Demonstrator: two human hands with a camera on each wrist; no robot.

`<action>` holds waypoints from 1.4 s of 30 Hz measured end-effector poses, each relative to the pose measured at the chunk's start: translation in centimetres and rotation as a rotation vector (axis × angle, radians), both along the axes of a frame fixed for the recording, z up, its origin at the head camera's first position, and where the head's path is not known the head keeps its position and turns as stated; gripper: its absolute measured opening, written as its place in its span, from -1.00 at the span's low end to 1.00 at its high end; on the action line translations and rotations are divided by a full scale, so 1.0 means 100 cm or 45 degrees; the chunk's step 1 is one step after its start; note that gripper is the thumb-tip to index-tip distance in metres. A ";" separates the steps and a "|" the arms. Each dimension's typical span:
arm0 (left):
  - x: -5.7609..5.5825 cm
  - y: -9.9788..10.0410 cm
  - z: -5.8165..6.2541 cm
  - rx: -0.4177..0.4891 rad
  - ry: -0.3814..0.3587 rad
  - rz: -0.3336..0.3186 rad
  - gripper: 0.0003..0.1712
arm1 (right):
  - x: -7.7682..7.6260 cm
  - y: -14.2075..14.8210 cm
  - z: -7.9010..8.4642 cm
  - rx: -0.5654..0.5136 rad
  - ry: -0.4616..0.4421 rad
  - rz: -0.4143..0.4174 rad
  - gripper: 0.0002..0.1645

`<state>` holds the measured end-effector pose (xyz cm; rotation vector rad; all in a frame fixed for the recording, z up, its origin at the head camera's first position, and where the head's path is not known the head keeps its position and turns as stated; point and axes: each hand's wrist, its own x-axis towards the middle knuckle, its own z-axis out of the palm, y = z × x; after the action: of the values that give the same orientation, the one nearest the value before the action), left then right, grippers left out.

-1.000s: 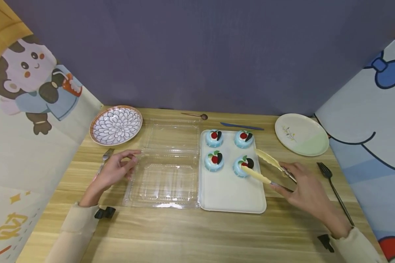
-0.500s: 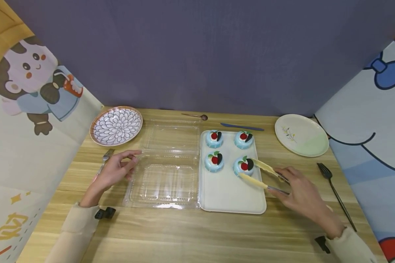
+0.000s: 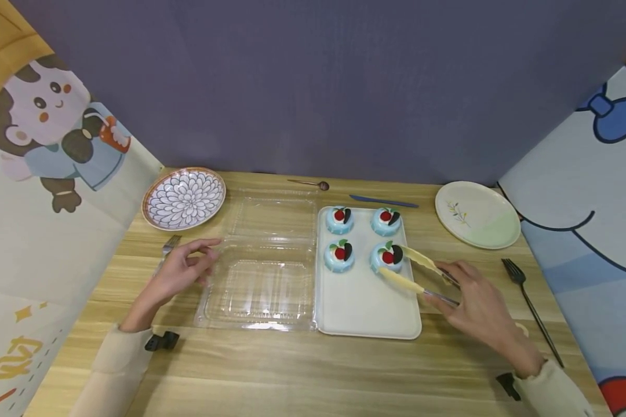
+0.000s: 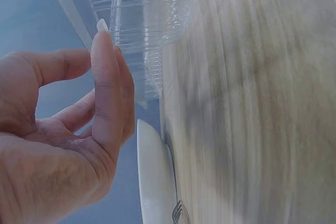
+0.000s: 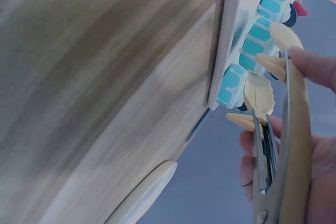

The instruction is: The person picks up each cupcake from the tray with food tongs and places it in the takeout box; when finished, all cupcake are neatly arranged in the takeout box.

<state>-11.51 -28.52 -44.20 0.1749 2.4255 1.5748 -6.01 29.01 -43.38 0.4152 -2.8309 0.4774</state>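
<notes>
Leaning at the far left of the worktop (image 3: 271,370) is the flowered plate (image 3: 185,198), with a small fork (image 3: 171,243) nearer the person, partly behind the left hand (image 3: 179,269). That hand has its fingers loosely bent at the left edge of the clear box (image 3: 263,289); touching or just shy of it, I can't tell. The box lies open, and behind it sits a spoon (image 3: 322,186).

On we go to the tray (image 3: 365,315), close against the box's right side, with four blue cakes (image 3: 339,260) two by two on its far half. Behind it, a knife (image 3: 383,201). And here's the action! The right hand (image 3: 477,304) grips the tongs (image 3: 404,281), whose two arms straddle the front-right cake (image 3: 378,263); how firmly they squeeze it, the views don't settle. Rounding off the right are a pale plate (image 3: 480,217) and a black fork (image 3: 524,289).

So where does the work stand? Early, I'd judge: all four cakes are over the tray, none in the box. The tongs are placed, but a clear lift isn't done.

And what a second it's been! The tongs stood wider then, their far arm away from the cake; now they've narrowed round it, and the cake shows slightly farther back. The left hand has barely budged.
</notes>
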 end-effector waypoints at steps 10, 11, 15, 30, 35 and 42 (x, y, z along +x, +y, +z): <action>0.006 -0.002 0.000 -0.020 -0.025 0.017 -0.46 | -0.010 -0.012 0.016 -0.076 0.110 0.048 -0.15; 0.007 -0.002 0.000 -0.021 -0.025 0.017 -0.46 | -0.011 -0.014 0.018 -0.073 0.121 0.055 -0.15; 0.008 -0.002 0.000 -0.026 -0.026 0.025 -0.46 | -0.017 -0.028 0.028 -0.069 0.162 0.095 -0.14; 0.005 -0.001 -0.002 0.004 -0.008 0.021 -0.49 | -0.028 -0.124 0.041 -0.068 0.110 0.410 -0.17; 0.004 0.000 -0.001 0.013 -0.005 0.027 -0.49 | -0.034 -0.162 0.039 -0.016 0.089 0.522 -0.19; 0.005 -0.001 -0.002 0.004 -0.019 0.029 -0.47 | -0.043 -0.205 0.029 0.074 0.060 0.626 -0.21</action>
<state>-10.99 -28.61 -44.37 0.1357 2.4220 1.5835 -10.32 8.50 -40.46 1.1290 -2.6869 0.4638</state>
